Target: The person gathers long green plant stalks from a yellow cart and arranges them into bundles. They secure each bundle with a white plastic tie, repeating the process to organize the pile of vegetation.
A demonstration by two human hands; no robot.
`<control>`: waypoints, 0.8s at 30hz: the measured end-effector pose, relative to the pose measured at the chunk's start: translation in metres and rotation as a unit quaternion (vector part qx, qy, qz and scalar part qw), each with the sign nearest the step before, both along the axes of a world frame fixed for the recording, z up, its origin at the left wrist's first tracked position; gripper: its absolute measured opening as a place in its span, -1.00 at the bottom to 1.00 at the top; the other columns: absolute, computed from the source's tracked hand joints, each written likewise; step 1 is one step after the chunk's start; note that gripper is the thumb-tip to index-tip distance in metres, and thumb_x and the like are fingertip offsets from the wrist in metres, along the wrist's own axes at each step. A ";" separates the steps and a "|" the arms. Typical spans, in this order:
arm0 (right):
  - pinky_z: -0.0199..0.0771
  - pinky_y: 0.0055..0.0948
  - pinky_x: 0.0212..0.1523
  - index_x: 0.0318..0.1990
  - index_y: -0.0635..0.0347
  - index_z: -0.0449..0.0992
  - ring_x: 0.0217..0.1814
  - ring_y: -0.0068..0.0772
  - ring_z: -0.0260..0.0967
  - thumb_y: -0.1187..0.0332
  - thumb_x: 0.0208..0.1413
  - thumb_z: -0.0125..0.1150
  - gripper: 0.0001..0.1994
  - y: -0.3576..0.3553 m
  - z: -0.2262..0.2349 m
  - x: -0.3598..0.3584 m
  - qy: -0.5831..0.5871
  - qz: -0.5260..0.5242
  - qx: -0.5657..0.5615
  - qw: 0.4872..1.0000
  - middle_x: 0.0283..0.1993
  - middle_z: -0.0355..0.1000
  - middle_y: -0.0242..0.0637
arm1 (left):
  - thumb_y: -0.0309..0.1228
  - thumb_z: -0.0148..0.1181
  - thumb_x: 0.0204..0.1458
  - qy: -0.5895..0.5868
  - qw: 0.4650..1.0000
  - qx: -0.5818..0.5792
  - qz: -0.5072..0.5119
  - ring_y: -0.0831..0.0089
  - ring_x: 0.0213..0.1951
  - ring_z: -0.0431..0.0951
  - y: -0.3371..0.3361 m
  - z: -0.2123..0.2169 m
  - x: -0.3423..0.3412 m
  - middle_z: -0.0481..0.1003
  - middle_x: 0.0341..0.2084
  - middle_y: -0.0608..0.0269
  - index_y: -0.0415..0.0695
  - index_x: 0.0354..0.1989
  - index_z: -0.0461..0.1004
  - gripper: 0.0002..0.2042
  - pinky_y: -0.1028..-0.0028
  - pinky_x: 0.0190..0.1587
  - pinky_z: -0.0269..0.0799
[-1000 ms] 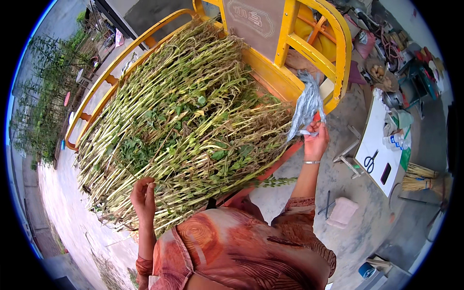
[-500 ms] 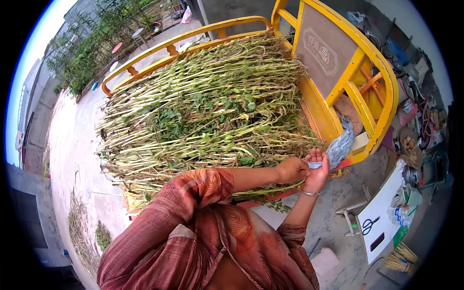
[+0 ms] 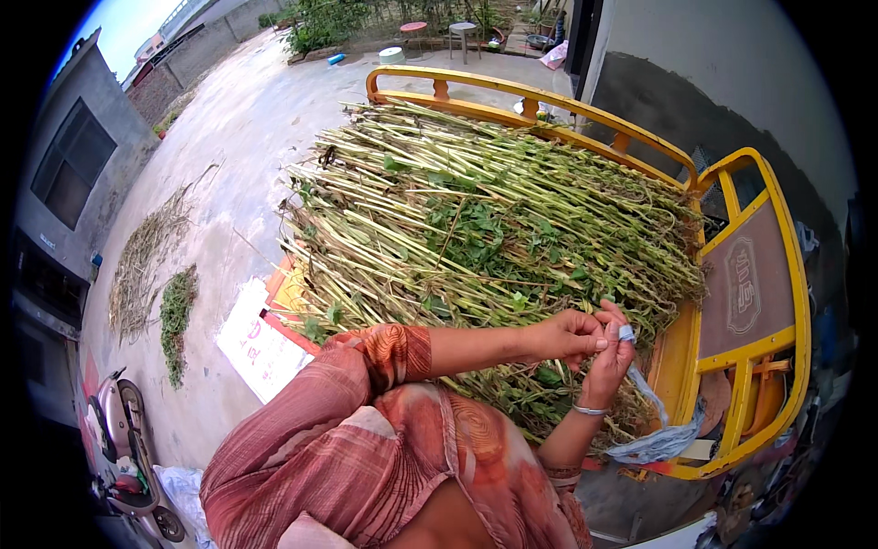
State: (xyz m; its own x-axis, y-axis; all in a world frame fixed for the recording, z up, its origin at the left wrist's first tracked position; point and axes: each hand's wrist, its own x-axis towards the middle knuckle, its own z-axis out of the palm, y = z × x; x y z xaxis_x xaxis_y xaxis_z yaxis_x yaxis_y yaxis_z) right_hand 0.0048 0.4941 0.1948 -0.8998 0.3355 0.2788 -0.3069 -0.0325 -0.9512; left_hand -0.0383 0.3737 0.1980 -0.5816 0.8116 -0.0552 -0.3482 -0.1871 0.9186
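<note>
A thin, crumpled grey-blue strip [image 3: 660, 445], which looks like plastic, trails from my hands down to the cart's front corner. Part of it loops around a finger of my right hand [image 3: 604, 373], whose fingers are curled, a bangle on the wrist. My left hand [image 3: 565, 335] reaches across and pinches close against the right fingers, seemingly on the strip's end; the tip itself is hidden. Both hands are above the near edge of a thick layer of cut green and dry stalks [image 3: 439, 220], heaped in a yellow-framed cart [image 3: 512, 89].
The cart's upright end panel [image 3: 745, 265] stands at the right. A scooter [image 3: 137, 457] is parked at the lower left. Dry stalks [image 3: 151, 261] and a green bunch [image 3: 177, 320] lie on the concrete. Two stools [image 3: 464, 32] stand far back, near plants.
My view has swung left, bringing the scooter and courtyard in. The strip, earlier stretched across my right palm, now wraps around a right finger, with my left fingers closer to it.
</note>
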 end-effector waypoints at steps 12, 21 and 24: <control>0.09 -0.73 -0.76 -0.41 0.14 0.30 -0.49 -0.56 0.24 0.17 0.28 -0.19 -0.71 -0.050 0.036 -0.288 -0.178 0.325 -0.330 0.868 -0.36 0.35 -0.22 | -0.34 0.08 0.12 0.166 0.921 -0.143 0.323 0.73 -0.65 0.36 -0.270 0.022 -0.059 0.31 -0.72 0.46 -0.21 -0.47 0.42 -0.79 0.65 -0.64 0.30; 0.49 -0.59 -0.58 -0.29 0.34 0.31 -0.51 -0.39 0.40 0.34 0.17 0.03 -0.81 -0.182 -0.018 -0.487 -0.304 0.144 -0.037 0.941 -0.40 0.40 -0.09 | -0.33 0.20 -0.02 0.273 0.783 -0.369 0.419 0.24 -0.64 0.36 -0.299 -0.090 -0.132 0.37 -0.70 0.08 -0.22 -0.53 0.44 -0.79 0.34 -0.55 0.26; 0.50 -0.47 -0.59 0.01 0.50 0.28 -0.40 -0.26 0.45 0.18 0.02 0.23 -0.45 -0.200 -0.073 -0.495 -0.355 0.054 0.141 0.923 -0.16 0.39 0.09 | -0.36 0.23 -0.10 0.295 0.778 -0.383 0.401 0.07 -0.52 0.44 -0.293 -0.115 -0.132 0.43 -0.63 0.06 -0.19 -0.53 0.46 -0.84 0.24 -0.47 0.33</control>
